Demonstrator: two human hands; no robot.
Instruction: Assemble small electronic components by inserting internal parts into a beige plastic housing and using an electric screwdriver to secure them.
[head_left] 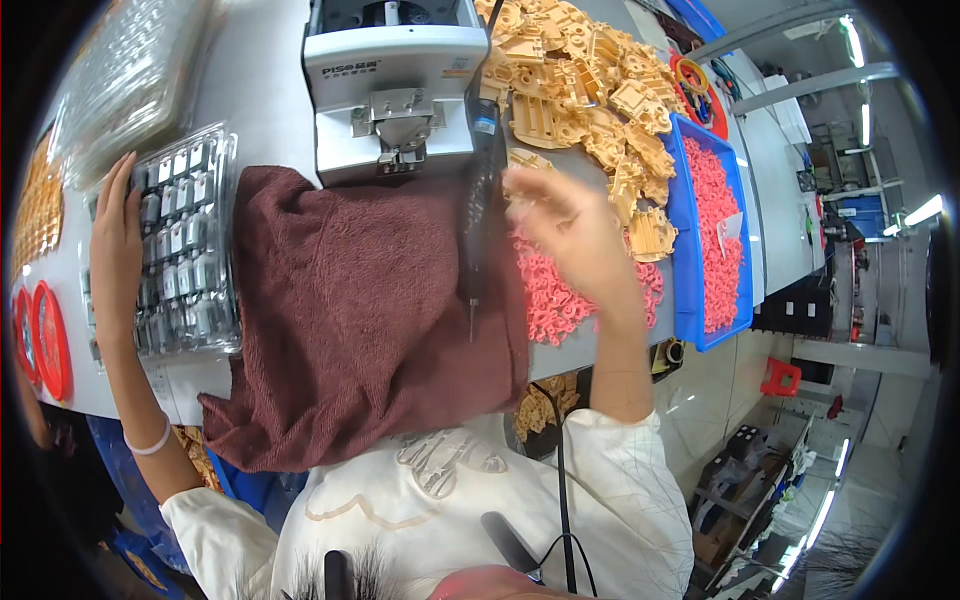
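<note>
My left hand (pixel 118 245) lies along the left edge of a clear plastic tray (pixel 235 250), its fingers stretched out and apart from any grip. Rows of small silvery motors (pixel 178 235) fill that tray. Over the pink plastic parts (pixel 548 300), on the right side of the table, hovers my right hand (pixel 570 225). Motion smears its fingers, so what they may hold cannot be made out. Close to its left, a black electric screwdriver (pixel 480 220) lies with its bit toward me on a maroon towel (pixel 345 310).
A grey screw feeder (pixel 395 105) stands behind the towel. Yellow plastic housings (pixel 590 80) are heaped at the back right, beside a blue bin (pixel 685 250) of pink parts. Stacked clear trays (pixel 130 75) occupy the far left, with red rings (pixel 50 340) nearer.
</note>
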